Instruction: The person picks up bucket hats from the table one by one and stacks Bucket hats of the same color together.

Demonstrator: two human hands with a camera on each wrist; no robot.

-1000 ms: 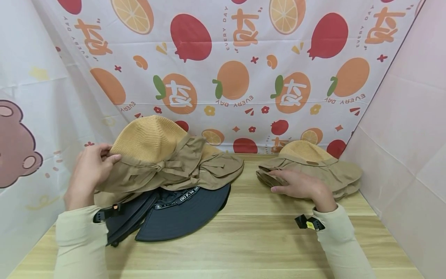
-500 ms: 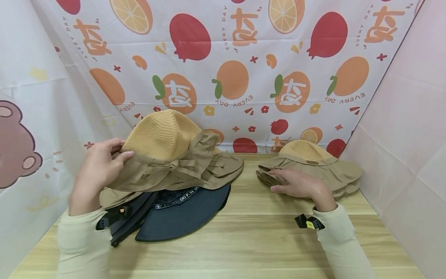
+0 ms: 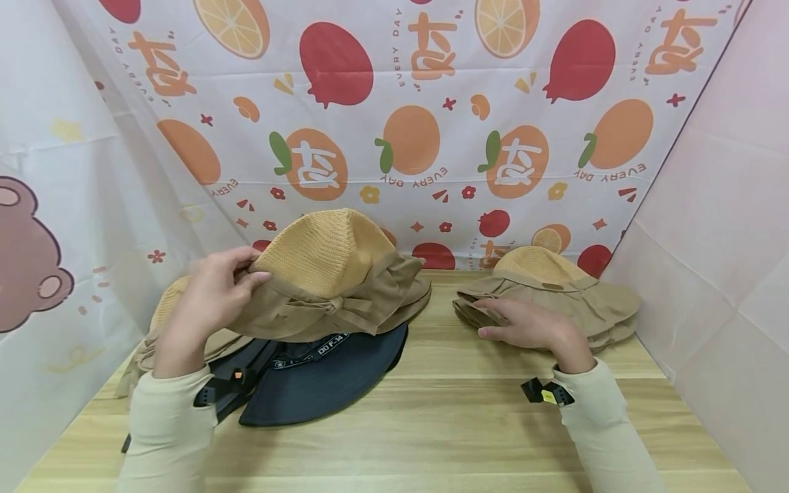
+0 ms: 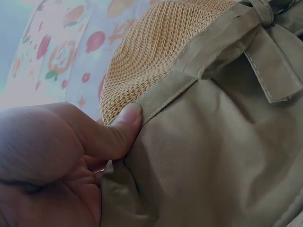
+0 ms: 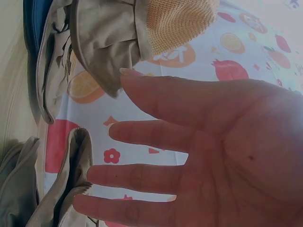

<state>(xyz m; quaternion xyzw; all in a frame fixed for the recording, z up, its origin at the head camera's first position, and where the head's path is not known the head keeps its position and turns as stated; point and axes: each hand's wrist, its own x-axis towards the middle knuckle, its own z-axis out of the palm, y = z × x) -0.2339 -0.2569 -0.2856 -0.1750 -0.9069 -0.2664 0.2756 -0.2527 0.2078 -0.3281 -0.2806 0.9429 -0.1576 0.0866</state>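
My left hand (image 3: 206, 294) pinches a sun hat (image 3: 323, 250) with a yellow woven crown, a khaki brim and a fabric bow. In the left wrist view, the thumb (image 4: 120, 127) presses on the seam between crown and brim. The hat is raised, slightly tilted, over another khaki hat brim (image 3: 422, 298) and a dark navy hat (image 3: 327, 390) with white lettering on its inner band. My right hand (image 3: 536, 325) holds its fingers straight and spread beside the left edge of a stack of similar hats (image 3: 604, 305). Its palm (image 5: 255, 156) shows bare in the right wrist view.
Another straw-and-khaki hat (image 3: 163, 308) lies behind the left forearm, partly hidden. A pale wooden table (image 3: 431, 424) carries everything. A fruit-print cloth (image 3: 419, 82) hangs at the back, with a pale side panel (image 3: 715, 239) on the right and a bear-print curtain (image 3: 80, 185) on the left.
My left hand has carried the pinched hat to the right, uncovering the hat at far left and overlapping the brim behind. The right hand stays where it was.
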